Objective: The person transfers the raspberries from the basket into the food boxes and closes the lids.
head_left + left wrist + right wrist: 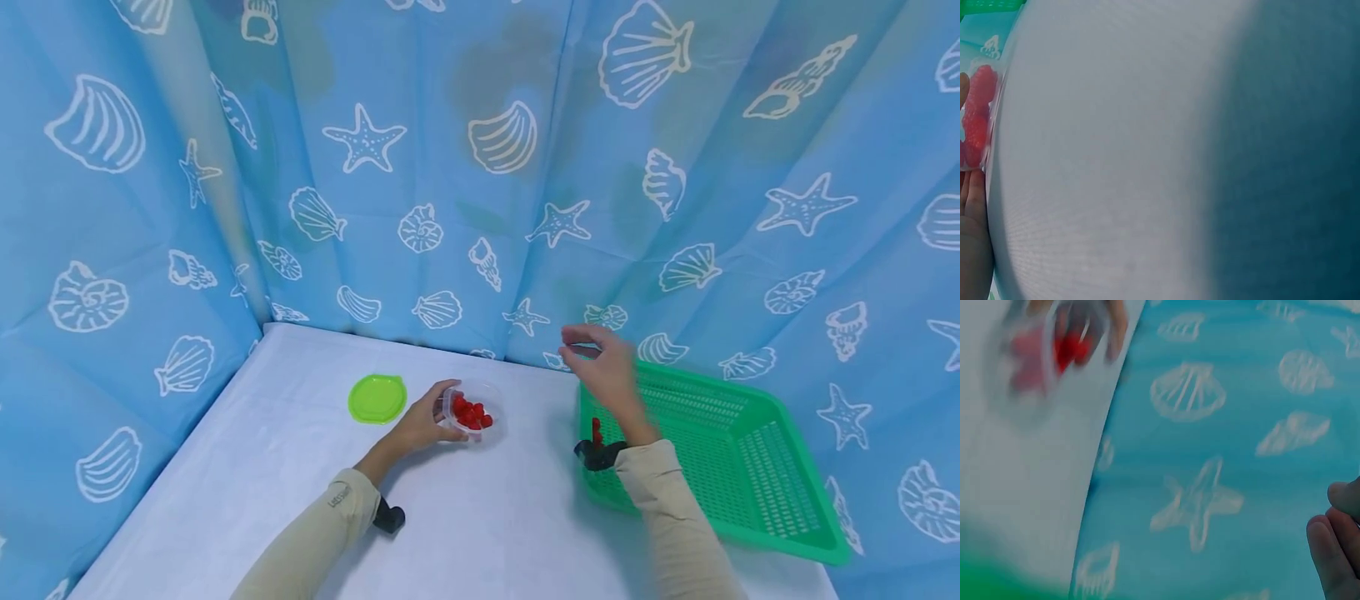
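Note:
My left hand (424,423) grips a clear plastic tub (489,398) by its left side, fingers and thumb curled round the wall. Inside lie several red raspberries (470,413), also visible through the plastic in the left wrist view. Above the left rim of a green plastic basket (757,450) hangs my right hand (603,371), its fingers loosely bent and no object showing between them. In the right wrist view its thumb and fingertips (1322,540) stand close together. Something red (597,430) shows in the basket's left side, partly hidden behind the right wrist's black mount.
A lime green lid (377,398) lies flat on the white tablecloth (247,467), left of the tub. Blue curtains (427,167) with white shell prints rise behind and beside the table. The basket fills the table's right side.

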`<state>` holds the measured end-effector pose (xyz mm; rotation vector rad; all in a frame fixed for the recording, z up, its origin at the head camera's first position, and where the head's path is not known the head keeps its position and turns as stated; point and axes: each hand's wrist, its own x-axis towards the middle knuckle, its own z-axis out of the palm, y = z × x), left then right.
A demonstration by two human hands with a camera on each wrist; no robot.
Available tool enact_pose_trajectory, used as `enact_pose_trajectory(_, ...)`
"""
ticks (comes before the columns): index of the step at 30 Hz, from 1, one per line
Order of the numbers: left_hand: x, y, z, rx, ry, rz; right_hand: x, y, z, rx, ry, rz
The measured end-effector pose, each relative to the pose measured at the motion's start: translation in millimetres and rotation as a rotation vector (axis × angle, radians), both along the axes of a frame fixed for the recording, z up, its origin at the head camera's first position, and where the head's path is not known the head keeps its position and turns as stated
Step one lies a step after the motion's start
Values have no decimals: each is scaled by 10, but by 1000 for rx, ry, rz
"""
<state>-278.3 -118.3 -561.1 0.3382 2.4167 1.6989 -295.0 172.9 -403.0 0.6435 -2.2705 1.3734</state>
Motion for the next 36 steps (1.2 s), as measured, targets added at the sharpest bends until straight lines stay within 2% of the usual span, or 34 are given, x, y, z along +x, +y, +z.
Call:
enact_pose_trajectory(3, -8, -25, 8, 1, 8, 4, -93, 276, -5, 66, -2, -31)
enact_pose_trajectory(5, -9, -39, 16, 0, 9, 7, -143, 443, -66, 124, -57, -57)
enact_pose_trajectory(8, -8, -52, 23, -4, 8, 10, -197, 646, -221, 220, -165, -81)
enact_pose_trajectory(11, -11, -55, 11, -1, 4, 8, -222, 784, -395, 321, -251, -71)
enact_pose_trajectory(16, -14, -47, -16, 17, 6, 2, -239, 917, -649, 387, -397, -27)
enact_pose_trajectory(19, -16, -36, -30, 19, 6, -2, -231, 974, -741, 401, -498, -27)
enact_pose_trajectory(24, -12, -19, -33, 12, 3, -6, -209, 1021, -817, 423, -667, -78)
enact_pose_trajectory(28, -5, -17, -16, 9, 0, -8, -204, 1021, -850, 384, -788, -96)
enact_pose_trajectory(32, -6, -22, -11, 13, -1, -11, -208, 1001, -882, 289, -875, -79)
enact_pose_trajectory(36, -6, -20, -8, 12, 2, -12, -214, 975, -913, 242, -903, -71)
